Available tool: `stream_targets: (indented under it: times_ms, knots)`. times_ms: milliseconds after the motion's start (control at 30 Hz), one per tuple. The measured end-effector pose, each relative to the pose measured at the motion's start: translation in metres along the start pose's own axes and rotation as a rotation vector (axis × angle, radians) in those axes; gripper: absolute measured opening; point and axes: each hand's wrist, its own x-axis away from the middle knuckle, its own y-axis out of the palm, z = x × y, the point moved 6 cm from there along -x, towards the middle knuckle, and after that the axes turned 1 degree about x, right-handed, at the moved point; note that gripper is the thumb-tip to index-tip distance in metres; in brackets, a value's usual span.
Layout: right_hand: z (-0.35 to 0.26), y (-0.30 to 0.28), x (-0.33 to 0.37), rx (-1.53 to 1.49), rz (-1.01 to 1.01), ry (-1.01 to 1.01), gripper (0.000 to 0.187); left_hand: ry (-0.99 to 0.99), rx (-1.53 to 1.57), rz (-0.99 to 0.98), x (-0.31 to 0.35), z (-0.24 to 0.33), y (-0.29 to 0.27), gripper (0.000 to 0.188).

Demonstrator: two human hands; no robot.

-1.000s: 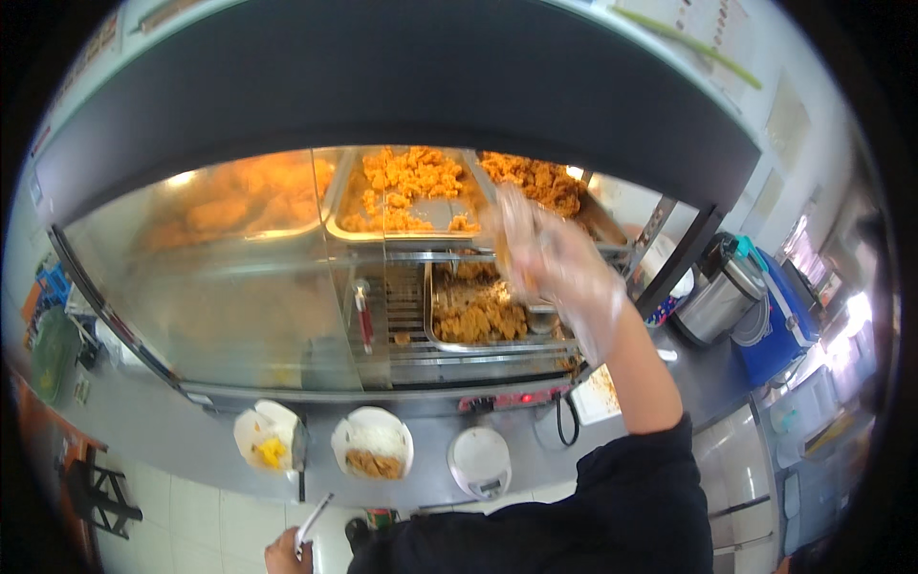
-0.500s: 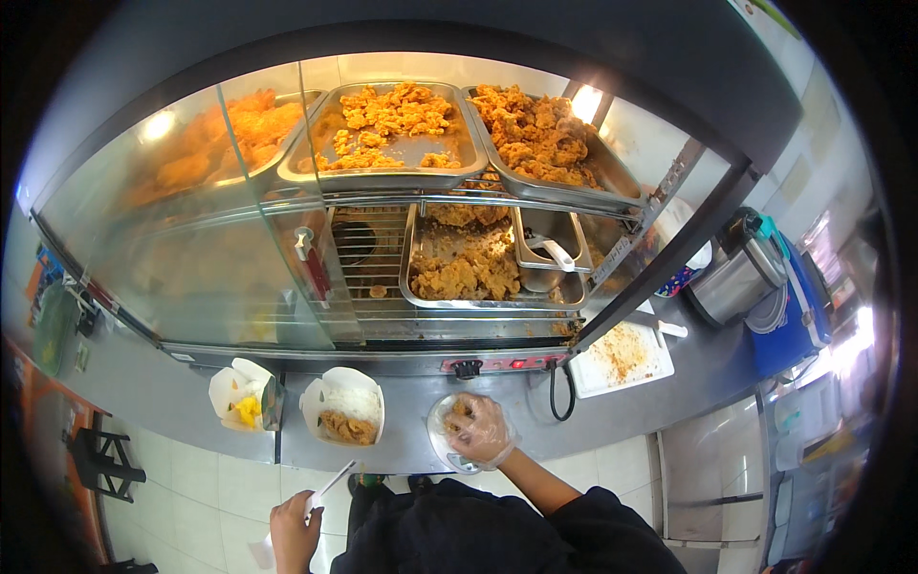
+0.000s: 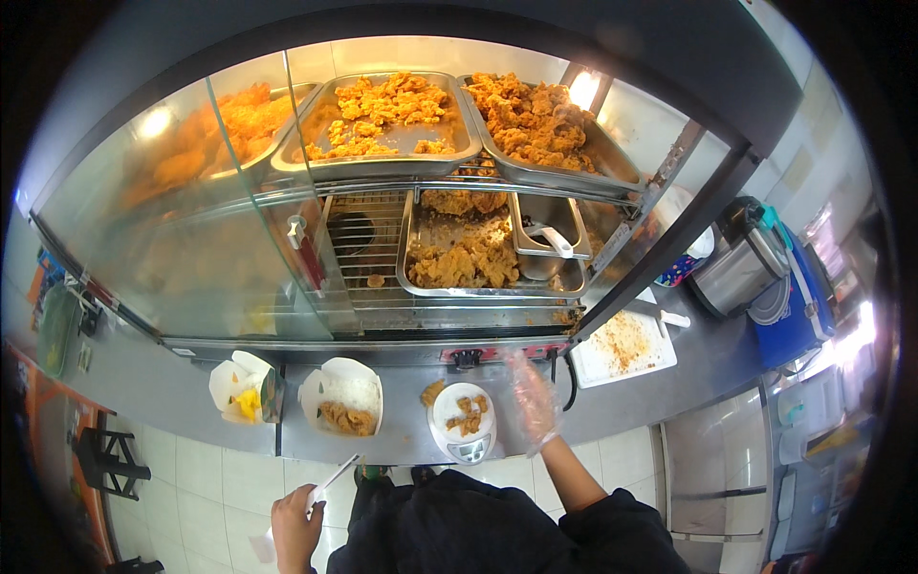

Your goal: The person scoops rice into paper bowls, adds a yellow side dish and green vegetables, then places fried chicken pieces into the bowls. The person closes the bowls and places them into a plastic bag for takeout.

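Note:
My left hand [image 3: 296,526] is closed on a thin pale utensil [image 3: 333,475], held low in front of the counter; its exact kind is unclear. My right hand [image 3: 537,407], in a clear plastic glove, hangs over the counter just right of a white kitchen scale [image 3: 449,438]. Motion smears its fingers. Several small pieces of fried chicken [image 3: 469,418] lie on the scale's round top. Another piece of fried chicken [image 3: 432,392] rests at the scale's upper left edge. Left of the scale stands an open paper box [image 3: 308,397] with white rice [image 3: 350,388] and fried chicken [image 3: 346,419].
Another open box [image 3: 225,381] with yellow food stands farther left. Behind the counter, a glass-fronted warming cabinet [image 3: 459,350] holds metal trays of fried chicken, the lower tray [image 3: 413,277] beside a pan with a white-handled scoop [image 3: 555,241]. A crumb-covered white board [image 3: 622,349] bears a knife [image 3: 660,314].
My right hand has lifted off the scale and moved right, uncovering the chicken pieces. A piece now shows at the scale's upper left edge. My left hand has barely moved.

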Motion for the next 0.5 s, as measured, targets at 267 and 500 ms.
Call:
stream_targets:
  times_ms: [267, 500]
  knots:
    - [-0.028, 0.006, 0.005, 0.275, 0.012, -0.129, 0.032, -0.152, 0.048, -0.060, 0.007, -0.011, 0.002, 0.024]
    - [-0.039, 0.108, -0.009, 0.641, -0.454, -0.250, 0.023, -0.183, 0.045, -0.092, 0.006, -0.010, 0.004, 0.024]
